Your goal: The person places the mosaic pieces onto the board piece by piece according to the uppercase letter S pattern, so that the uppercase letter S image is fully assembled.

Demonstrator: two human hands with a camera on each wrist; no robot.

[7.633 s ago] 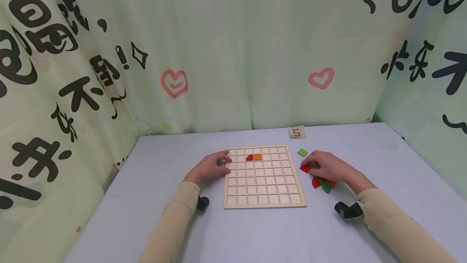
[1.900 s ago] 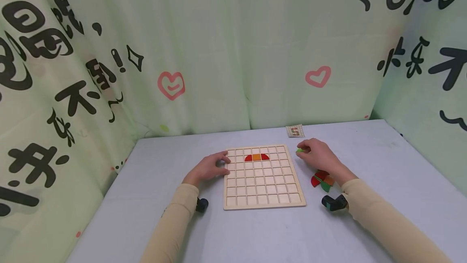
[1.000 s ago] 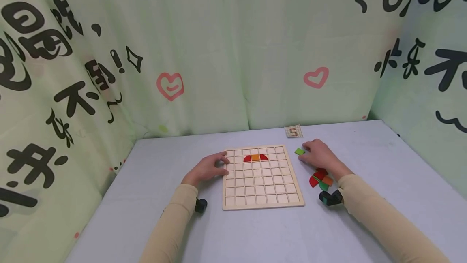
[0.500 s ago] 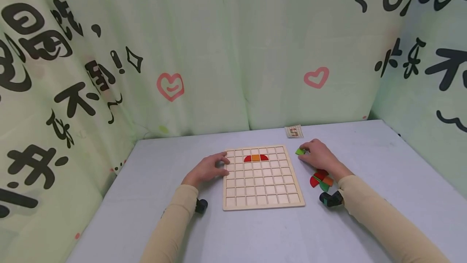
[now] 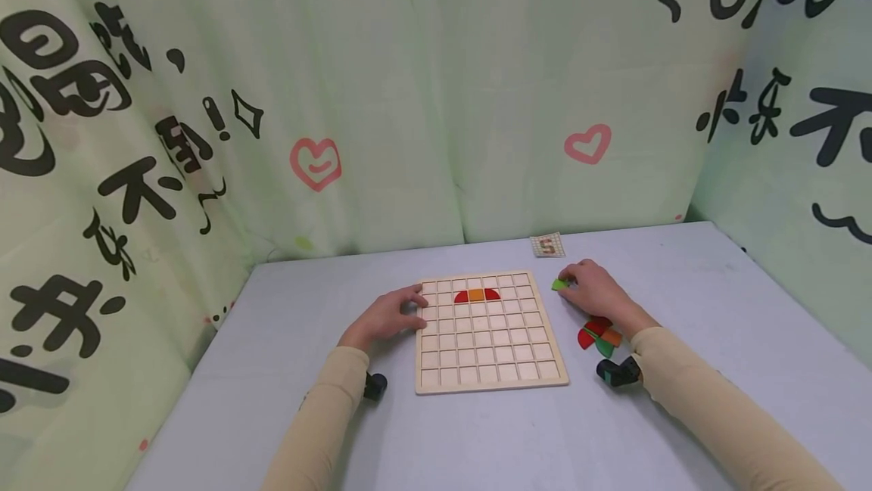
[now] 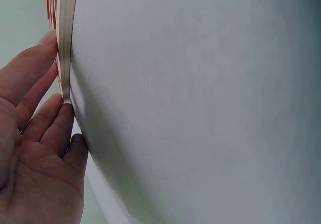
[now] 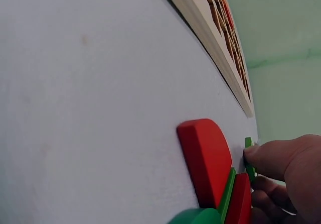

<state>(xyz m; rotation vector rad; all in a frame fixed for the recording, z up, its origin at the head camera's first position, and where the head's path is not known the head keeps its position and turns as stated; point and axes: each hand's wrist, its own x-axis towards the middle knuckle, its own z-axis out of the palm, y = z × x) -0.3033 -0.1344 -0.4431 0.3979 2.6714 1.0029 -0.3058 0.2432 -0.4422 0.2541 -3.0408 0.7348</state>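
Note:
A wooden grid board (image 5: 492, 383) lies on the table, with an orange square tile (image 5: 475, 295) between two red quarter-round tiles (image 5: 461, 297) in its second row. My left hand (image 5: 384, 317) rests at the board's left side; in the left wrist view the thumb lies at the top edge and extended fingers (image 6: 60, 128) touch the side. Beyond the board's right edge, my right hand (image 5: 594, 288) pinches a light green square tile (image 5: 559, 284) between thumb and fingers. The right wrist view shows the thumb pressed on this green tile (image 7: 249, 158).
Below the right hand lies a small pile of loose tiles: red (image 5: 586, 338), orange (image 5: 611, 337) and green (image 5: 604, 347). A small patterned card (image 5: 547, 245) sits near the table's back edge. A printed curtain (image 5: 381, 97) stands behind and at both sides.
A second red tile has come onto the board, right of the orange one. My right hand has moved from the pile to the green tile and its spread fingers have closed on it.

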